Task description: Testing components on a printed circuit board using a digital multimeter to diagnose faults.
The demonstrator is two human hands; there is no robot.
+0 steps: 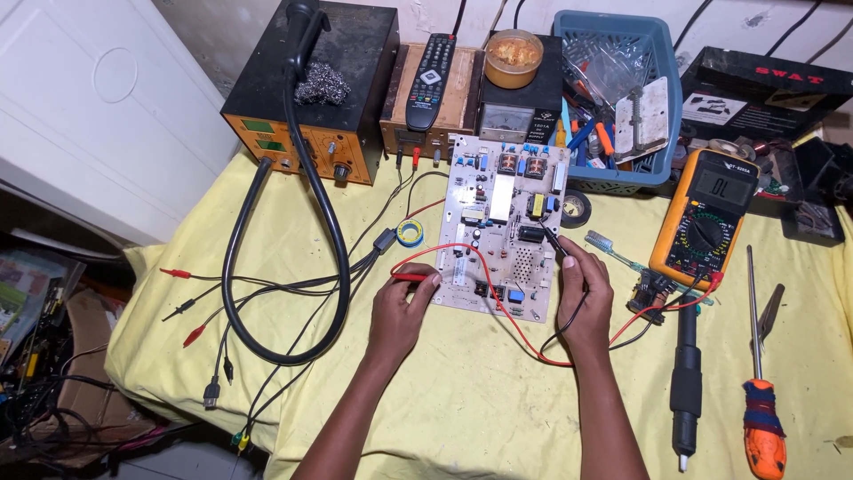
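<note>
Two probes are in hand over a pale circuit board point(502, 227) that lies flat on the yellow cloth point(462, 391) just beyond the fingertips. The left hand point(402, 307) pinches the red probe point(410, 277) between thumb and fingers, its tip at the board's near left edge. The right hand point(582, 293) is closed around the black probe point(553, 242), whose point touches a spot near the board's right middle, among the dark components. Both hands are apart, one at each side of the board. Red and black leads trail from under the right hand to an orange multimeter point(706, 218) further right, whose screen is lit; I cannot tell whether the reading is settled. Judging by this, the meter is already wired and switched on and probing of the board is under way, while the soldering tool point(684, 382) and the orange-handled screwdriver point(760, 391), near the right wrist, lie untouched.
</note>
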